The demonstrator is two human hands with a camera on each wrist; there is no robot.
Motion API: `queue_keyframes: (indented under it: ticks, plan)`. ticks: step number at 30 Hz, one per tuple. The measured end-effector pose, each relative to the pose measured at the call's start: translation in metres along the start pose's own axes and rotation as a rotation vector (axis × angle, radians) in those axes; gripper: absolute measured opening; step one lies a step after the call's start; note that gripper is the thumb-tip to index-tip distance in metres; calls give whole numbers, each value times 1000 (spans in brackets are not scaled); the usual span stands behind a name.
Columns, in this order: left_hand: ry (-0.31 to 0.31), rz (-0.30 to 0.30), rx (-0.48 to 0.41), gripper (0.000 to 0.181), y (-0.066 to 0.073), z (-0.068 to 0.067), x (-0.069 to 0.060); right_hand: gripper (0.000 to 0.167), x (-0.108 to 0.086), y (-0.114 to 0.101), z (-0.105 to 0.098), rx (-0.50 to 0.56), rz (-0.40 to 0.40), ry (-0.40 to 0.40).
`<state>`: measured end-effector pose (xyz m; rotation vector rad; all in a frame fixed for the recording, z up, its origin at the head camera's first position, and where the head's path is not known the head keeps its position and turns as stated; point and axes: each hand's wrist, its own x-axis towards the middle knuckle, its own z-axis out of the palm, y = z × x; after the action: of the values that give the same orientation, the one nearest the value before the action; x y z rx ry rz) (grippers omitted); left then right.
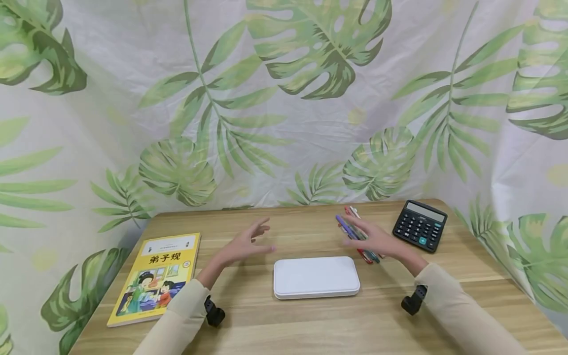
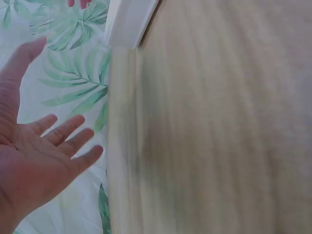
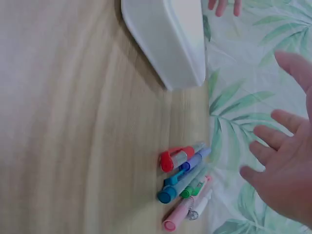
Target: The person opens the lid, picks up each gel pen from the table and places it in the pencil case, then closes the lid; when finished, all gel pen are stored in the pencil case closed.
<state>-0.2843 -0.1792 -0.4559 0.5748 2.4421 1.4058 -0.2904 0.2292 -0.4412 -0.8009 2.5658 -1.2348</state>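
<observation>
A wooden table (image 1: 257, 328) with pale tan grain running from side to side fills the lower part of the head view, its far corners rounded. A whitish cloth (image 1: 120, 64) printed with green monstera and palm leaves hangs behind it and along both sides, softly creased.

Taking the white case (image 1: 316, 276) as the centre of a dial in the head view, it lies flat on the wood: a smooth, rounded rectangle with a seam along its near edge. At nine o'clock lies a yellow-covered book (image 1: 155, 276) titled 弟子规, with two dark-haired figures drawn on it. Between one and two o'clock is a loose bundle of slim pens (image 3: 184, 183), with red, purple, teal, green, pink and white among their colours. Farther out at two o'clock sits a black desk calculator (image 1: 420, 225) with square keys.

The left hand (image 1: 244, 245) hangs above the table at ten o'clock, the right hand (image 1: 377, 240) at two, overlapping the pens there but apart from them in the right wrist view. Both have fingers spread and thumb wide, palms empty. Beige sleeves (image 1: 470, 315) with black wrist straps (image 1: 419, 294) cover the forearms.
</observation>
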Motion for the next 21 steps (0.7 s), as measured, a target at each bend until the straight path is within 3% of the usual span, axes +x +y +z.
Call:
queue_keyframes:
  ticks: [5, 11, 15, 21]
  plan:
    - [-131, 2, -84, 105, -4, 3, -10, 87, -15, -1, -2, 123, 33, -150]
    - [-243, 9, -135, 112, -5, 12, -20, 95, -28, 9, 1, 273, 35, -257]
    - [-266, 11, -144, 110, -1, 19, -26, 101, -32, 15, 6, 325, 3, -296]
    - [-243, -10, -106, 111, 3, 30, -29, 104, -37, 19, 16, 321, -17, -294]
